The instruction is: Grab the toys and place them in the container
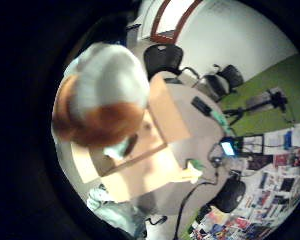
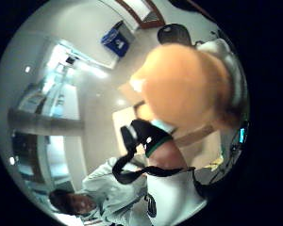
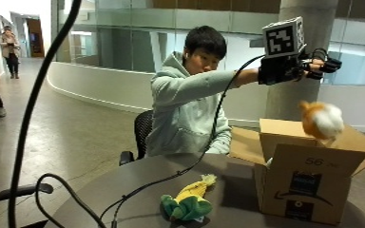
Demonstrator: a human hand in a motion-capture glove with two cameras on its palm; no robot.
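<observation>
Nearby, corn toy on table, beside box

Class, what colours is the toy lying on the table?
Green and yellow toy, clearest in the outside view.

We see orange-white plush toy midair above open cardboard box; green-yellow corn plush lying on table.

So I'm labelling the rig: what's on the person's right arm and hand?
The right hand wears a black glove with black straps and small black modules at the fingers. The arm is in a pale green hoodie sleeve, with a dark-edged cuff in the thumb-side palm view.
</observation>
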